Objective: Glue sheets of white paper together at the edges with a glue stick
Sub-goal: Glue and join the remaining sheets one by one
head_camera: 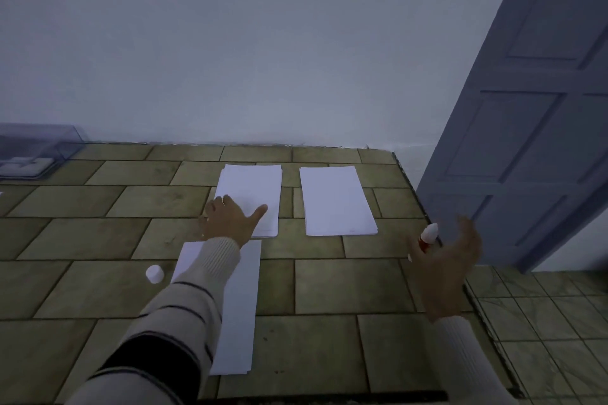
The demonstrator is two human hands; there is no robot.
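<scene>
Three lots of white paper lie on the tiled counter (329, 286). A stack of sheets (256, 184) sits at the back middle, a second stack (335, 200) to its right, and a long sheet (238, 306) lies near me. My left hand (230, 219) rests on the near left corner of the back middle stack, fingers spread. My right hand (447, 266) hovers over the counter's right edge and holds an uncapped glue stick (427, 237), white tip up, red body. Its white cap (154, 273) stands left of the long sheet.
A clear plastic box (36, 151) sits at the far left against the white wall. A blue-grey panelled door (526, 128) stands open at the right, past the counter's edge. Lower tiled floor (543, 322) shows at the bottom right.
</scene>
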